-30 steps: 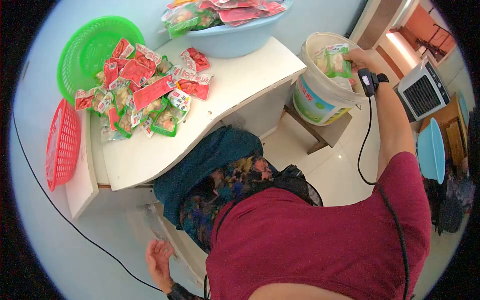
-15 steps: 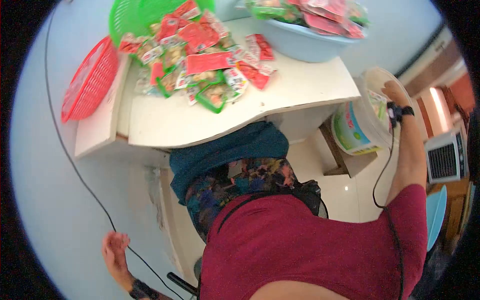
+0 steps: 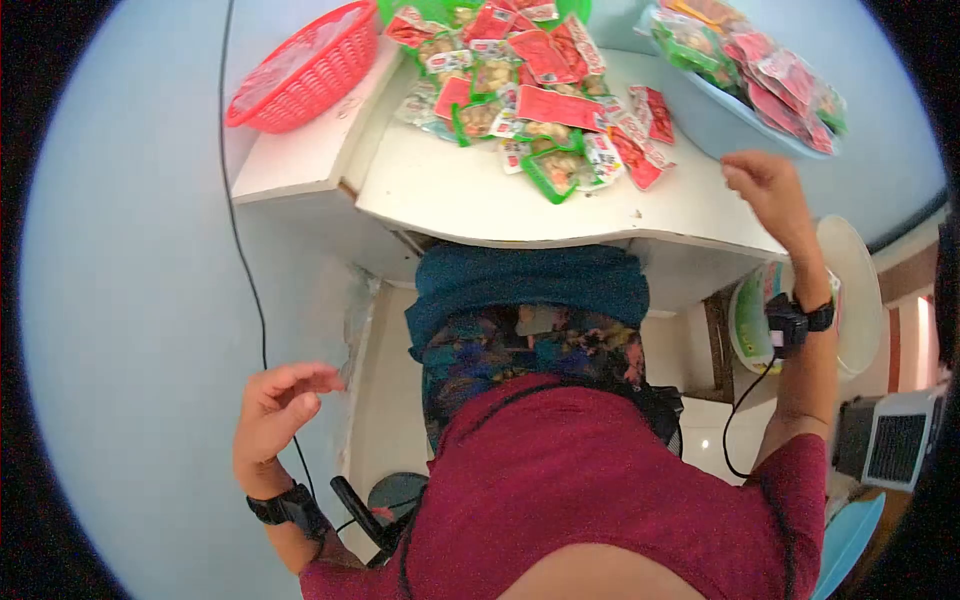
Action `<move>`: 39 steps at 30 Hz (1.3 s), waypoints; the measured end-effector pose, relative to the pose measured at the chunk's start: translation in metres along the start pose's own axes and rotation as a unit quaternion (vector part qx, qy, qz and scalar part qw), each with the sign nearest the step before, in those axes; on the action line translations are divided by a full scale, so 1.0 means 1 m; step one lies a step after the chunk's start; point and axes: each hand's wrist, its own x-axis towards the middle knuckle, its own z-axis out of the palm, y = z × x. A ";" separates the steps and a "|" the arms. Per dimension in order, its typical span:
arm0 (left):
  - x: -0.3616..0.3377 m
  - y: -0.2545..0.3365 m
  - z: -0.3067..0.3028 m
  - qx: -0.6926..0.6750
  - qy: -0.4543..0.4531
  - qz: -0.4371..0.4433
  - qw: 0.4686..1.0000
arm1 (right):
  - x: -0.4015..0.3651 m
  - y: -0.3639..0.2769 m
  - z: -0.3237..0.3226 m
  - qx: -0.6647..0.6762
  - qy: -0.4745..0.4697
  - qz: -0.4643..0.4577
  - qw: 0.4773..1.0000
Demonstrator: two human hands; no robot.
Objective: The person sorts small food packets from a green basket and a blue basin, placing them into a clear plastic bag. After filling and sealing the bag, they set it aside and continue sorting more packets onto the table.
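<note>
My left hand (image 3: 280, 415) is in the air beside the wall, left of my body. Its fingers are bent and its thumb stands apart, with nothing in it. My right hand (image 3: 772, 198) is over the right edge of the white table (image 3: 440, 205), fingers loosely curled and apart, nothing visible in it. Nearest to it are the light-blue basin (image 3: 695, 115), heaped with red and green packets, and the white bucket (image 3: 750, 320) below. On the table lies a pile of snack packets (image 3: 545, 75), several of them small clear-windowed packs with green edges.
A red basket (image 3: 320, 75) stands at the back left, and a green basket (image 3: 575, 8) lies behind the pile. A black cable (image 3: 240, 250) runs down the wall. A grey-white appliance (image 3: 897, 440) stands at the right, with a blue basin (image 3: 850, 545) below it.
My right hand has come up out of the bucket to beside the table's right edge. My left hand has risen and moved closer to my body. The view has turned right.
</note>
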 end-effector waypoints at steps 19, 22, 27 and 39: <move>0.170 0.052 0.066 0.013 -0.122 0.259 0.958 | 0.050 -0.081 0.162 0.106 -0.138 -0.063 0.983; 0.207 0.032 0.088 -0.049 -0.144 0.239 0.959 | 0.044 -0.068 0.177 0.173 -0.126 -0.020 0.977; 0.253 0.004 0.126 -0.124 -0.160 0.239 0.950 | 0.040 -0.061 0.196 0.208 -0.146 -0.019 0.967; 0.271 -0.040 0.138 -0.179 -0.161 0.171 0.955 | 0.049 -0.046 0.233 0.261 -0.122 -0.093 0.953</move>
